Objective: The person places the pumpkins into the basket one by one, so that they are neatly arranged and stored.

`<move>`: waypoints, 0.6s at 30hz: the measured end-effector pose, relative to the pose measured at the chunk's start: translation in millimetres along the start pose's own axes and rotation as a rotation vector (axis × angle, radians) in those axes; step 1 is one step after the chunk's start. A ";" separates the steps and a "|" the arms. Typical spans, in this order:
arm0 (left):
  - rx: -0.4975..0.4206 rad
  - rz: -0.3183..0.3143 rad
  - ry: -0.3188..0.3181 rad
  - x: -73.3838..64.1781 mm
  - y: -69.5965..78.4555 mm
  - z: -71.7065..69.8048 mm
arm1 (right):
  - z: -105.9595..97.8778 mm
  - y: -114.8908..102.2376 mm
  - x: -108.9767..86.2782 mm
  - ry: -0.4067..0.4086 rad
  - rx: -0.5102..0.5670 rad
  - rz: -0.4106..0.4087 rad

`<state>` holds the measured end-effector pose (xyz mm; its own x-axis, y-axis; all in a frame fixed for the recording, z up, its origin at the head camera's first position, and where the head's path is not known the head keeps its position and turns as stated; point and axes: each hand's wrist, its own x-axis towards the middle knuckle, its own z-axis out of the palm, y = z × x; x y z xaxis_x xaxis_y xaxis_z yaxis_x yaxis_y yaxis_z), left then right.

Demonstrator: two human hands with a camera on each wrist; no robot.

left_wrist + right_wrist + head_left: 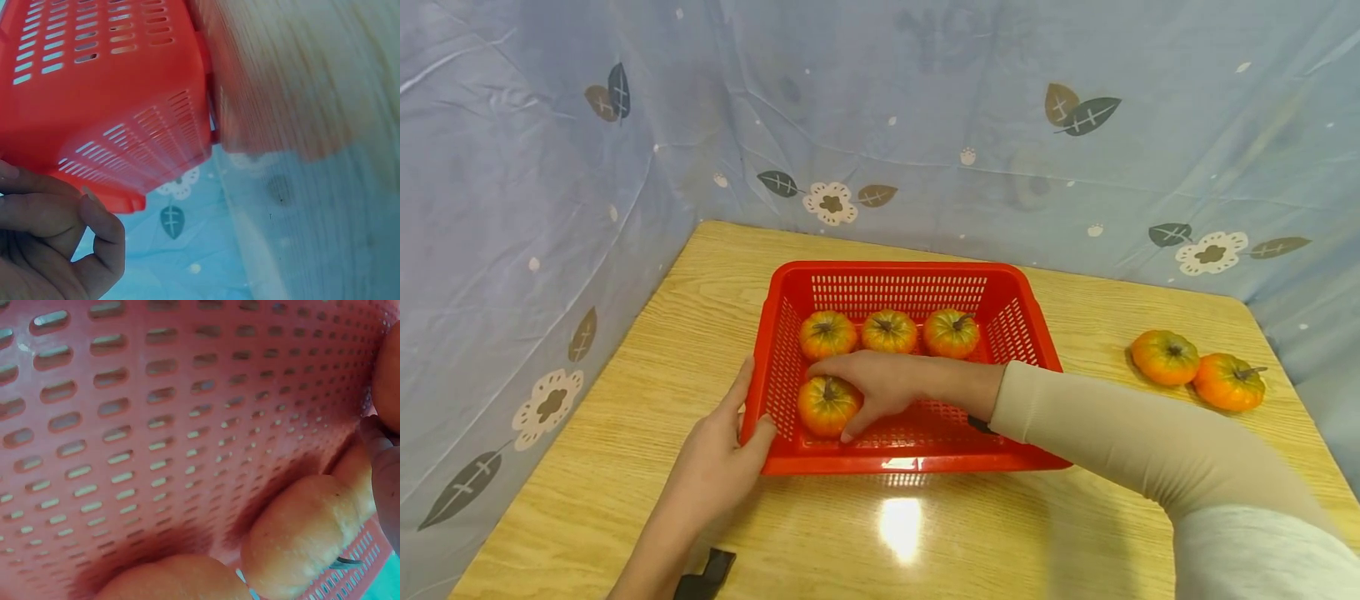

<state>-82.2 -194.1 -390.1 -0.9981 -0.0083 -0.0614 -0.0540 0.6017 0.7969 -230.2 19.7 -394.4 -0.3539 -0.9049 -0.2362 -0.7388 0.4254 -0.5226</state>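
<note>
A red plastic basket with slotted walls stands on the table. My left hand holds its left rim, with the thumb over the edge; in the left wrist view its bent fingers meet the rim. Inside the basket, at the front left, my right hand grips a small orange pumpkin, fingers behind it and thumb at its front right. Behind that hand sit three more small pumpkins in a row: a left one, a middle one and a right one.
Two more small pumpkins lie on the wooden table right of the basket, one touching the other. A blue patterned cloth hangs behind and at the left. A black strap shows near the left forearm.
</note>
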 end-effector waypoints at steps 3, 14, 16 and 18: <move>-0.001 -0.007 -0.002 -0.1 0.3 0.0 | 2.1 1.6 2.4 0.001 0.007 -0.002; 0.007 -0.002 0.001 0.0 0.2 0.1 | 4.8 2.7 4.2 0.021 0.000 -0.003; 0.010 -0.004 -0.002 0.1 0.6 -0.2 | 4.8 2.6 3.8 0.026 -0.001 -0.005; 0.007 -0.006 -0.005 0.2 0.9 -0.5 | 4.6 1.9 2.7 0.028 -0.003 -0.007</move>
<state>-82.5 -194.0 -389.1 -0.9976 -0.0077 -0.0693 -0.0598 0.6068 0.7926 -229.9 18.0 -399.8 -0.3644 -0.9074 -0.2095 -0.7430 0.4189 -0.5220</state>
